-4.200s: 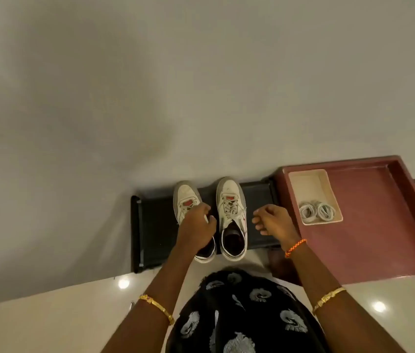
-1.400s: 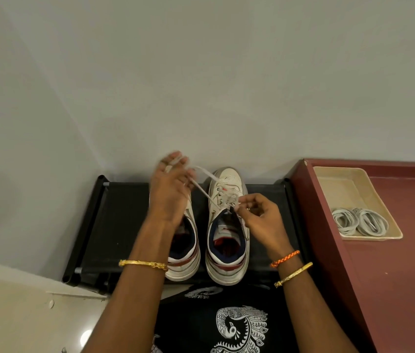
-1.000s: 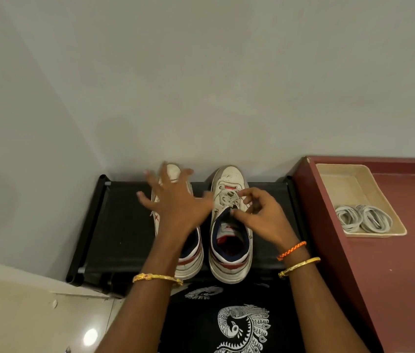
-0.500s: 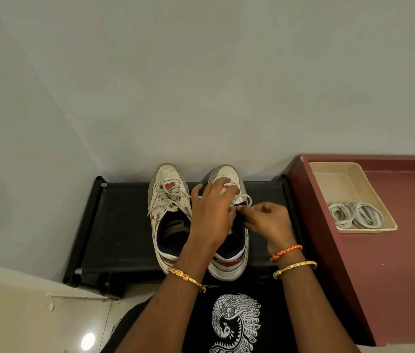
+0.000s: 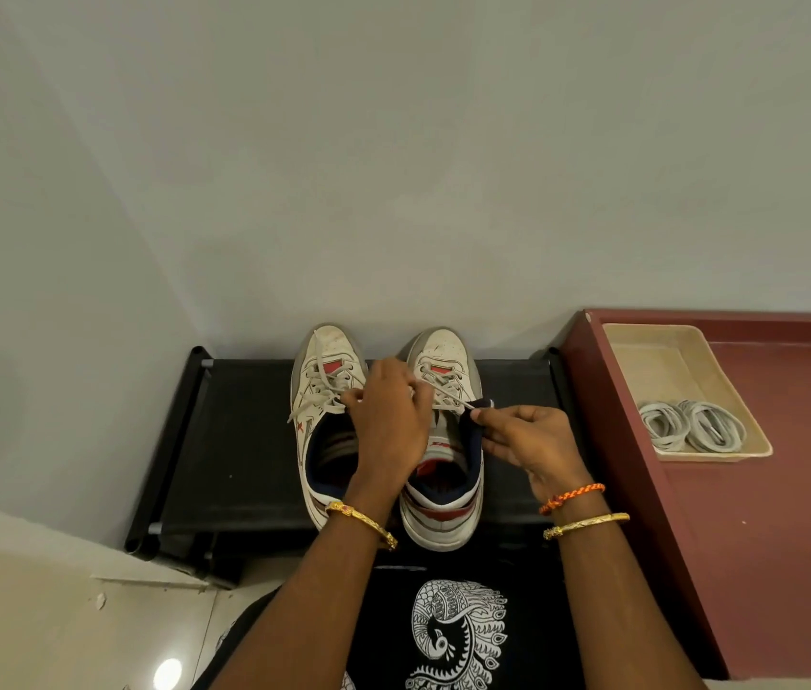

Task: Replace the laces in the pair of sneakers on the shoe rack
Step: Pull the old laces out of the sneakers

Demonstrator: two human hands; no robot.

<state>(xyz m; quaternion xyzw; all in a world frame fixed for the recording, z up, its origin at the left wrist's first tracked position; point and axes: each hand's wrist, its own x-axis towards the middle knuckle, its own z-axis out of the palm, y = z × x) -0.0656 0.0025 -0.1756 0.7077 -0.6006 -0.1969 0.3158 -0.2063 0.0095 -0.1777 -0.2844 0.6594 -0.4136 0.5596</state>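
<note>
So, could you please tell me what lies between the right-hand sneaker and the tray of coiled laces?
In the head view, the right hand, bare black rack and the maroon ledge lie between the sneaker and tray.

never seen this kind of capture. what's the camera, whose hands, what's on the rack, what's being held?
There is no robot here. A person wears one wide-angle camera on the head, looking down at their own two bare hands. Two white sneakers stand side by side on a black shoe rack against the wall. The left hand reaches over the right sneaker, its fingers at the lacing; what they grip is hidden. The right hand pinches the old lace near that shoe's collar. The left sneaker is laced, its knot undone. On the maroon surface to the right, a beige tray holds two coiled laces.
</note>
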